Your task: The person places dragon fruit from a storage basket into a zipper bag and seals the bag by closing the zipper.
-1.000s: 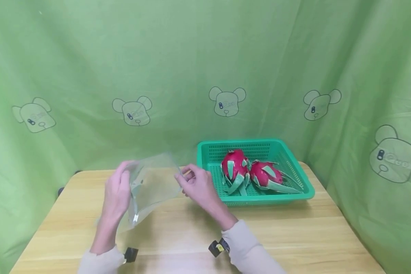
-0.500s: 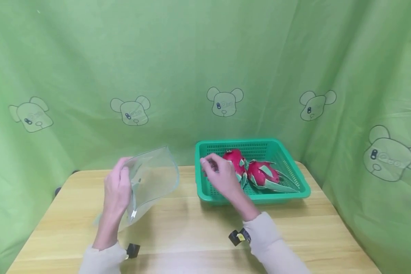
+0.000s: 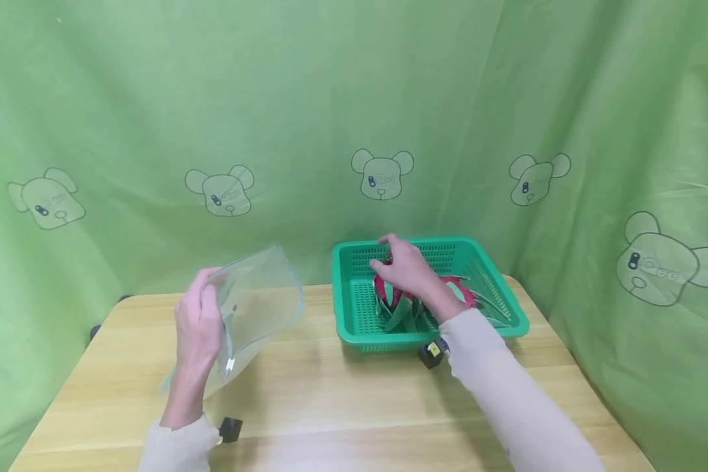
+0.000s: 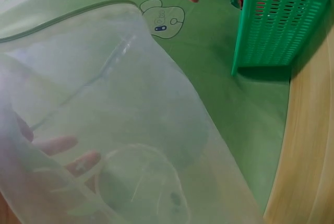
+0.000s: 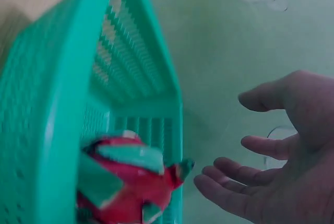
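My left hand (image 3: 199, 321) holds a clear plastic zip bag (image 3: 268, 298) by one side, its mouth spread and facing right. A white slider (image 3: 229, 366) sits on the bag's lower edge. In the left wrist view, fingers show through the cloudy film. My right hand (image 3: 410, 269) hovers over the green basket (image 3: 431, 339), fingers spread and holding nothing. Beneath it lies one red dragon fruit (image 3: 380, 288), partly covered by the hand. A second dragon fruit (image 3: 463, 292) lies to its right, partly behind the wrist. The right wrist view has a gap between my fingers and a dragon fruit (image 5: 146, 187).
The basket stands at the back right of the wooden table (image 3: 330, 406). A green curtain (image 3: 307, 118) with bear-head prints hangs close behind the table and along both sides.
My right hand has let go of the bag's edge and moved right, over the basket, its fingers spreading. The left hand still holds the bag nearly in place.
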Tool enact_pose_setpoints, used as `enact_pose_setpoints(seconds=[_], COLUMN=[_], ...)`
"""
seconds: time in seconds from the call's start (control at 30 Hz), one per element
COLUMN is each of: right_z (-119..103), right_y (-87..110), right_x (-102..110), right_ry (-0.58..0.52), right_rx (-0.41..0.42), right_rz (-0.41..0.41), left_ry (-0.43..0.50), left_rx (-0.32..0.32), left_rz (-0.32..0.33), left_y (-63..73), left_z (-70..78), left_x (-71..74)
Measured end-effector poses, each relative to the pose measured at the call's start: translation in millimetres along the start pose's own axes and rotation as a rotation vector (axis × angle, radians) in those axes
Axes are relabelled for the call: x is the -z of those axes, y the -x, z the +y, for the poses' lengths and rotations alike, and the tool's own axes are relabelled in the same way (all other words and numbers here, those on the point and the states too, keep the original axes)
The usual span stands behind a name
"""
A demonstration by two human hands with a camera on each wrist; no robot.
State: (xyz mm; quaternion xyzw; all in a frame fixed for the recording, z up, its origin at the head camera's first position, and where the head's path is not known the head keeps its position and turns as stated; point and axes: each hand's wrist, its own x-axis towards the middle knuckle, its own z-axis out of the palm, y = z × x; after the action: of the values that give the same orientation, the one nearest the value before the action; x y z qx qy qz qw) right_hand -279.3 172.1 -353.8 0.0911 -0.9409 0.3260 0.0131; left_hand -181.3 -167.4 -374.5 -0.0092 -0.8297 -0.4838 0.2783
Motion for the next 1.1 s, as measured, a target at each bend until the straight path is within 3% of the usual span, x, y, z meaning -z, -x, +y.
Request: enact_pose_setpoints(seconds=[0.33, 0.67, 0.97, 1.1], right_z=[15.0, 21.4, 22.9, 25.6], right_y=[-18.8, -21.5, -30.6, -32.3], right_x=[2.6, 0.8, -6.4, -6.4], right_ry=[0.061, 0.157, 0.223, 0.199], right_rx=[-0.168, -0.311, -0.367, -0.432], right_rz=[-0.145, -0.285, -0.361, -0.373], left_ry=[0.022, 0.029, 0.027, 0.037], left_rx=[0.008, 0.009, 0.013, 0.02], left_rz=[-0.024, -0.033, -0.034, -0.045], left_y=[-0.2, 1.1, 3.5, 7.0], left_z=[1.0, 2.5, -1.3, -1.0], left_x=[-3.2, -3.3, -7.1, -7.4])
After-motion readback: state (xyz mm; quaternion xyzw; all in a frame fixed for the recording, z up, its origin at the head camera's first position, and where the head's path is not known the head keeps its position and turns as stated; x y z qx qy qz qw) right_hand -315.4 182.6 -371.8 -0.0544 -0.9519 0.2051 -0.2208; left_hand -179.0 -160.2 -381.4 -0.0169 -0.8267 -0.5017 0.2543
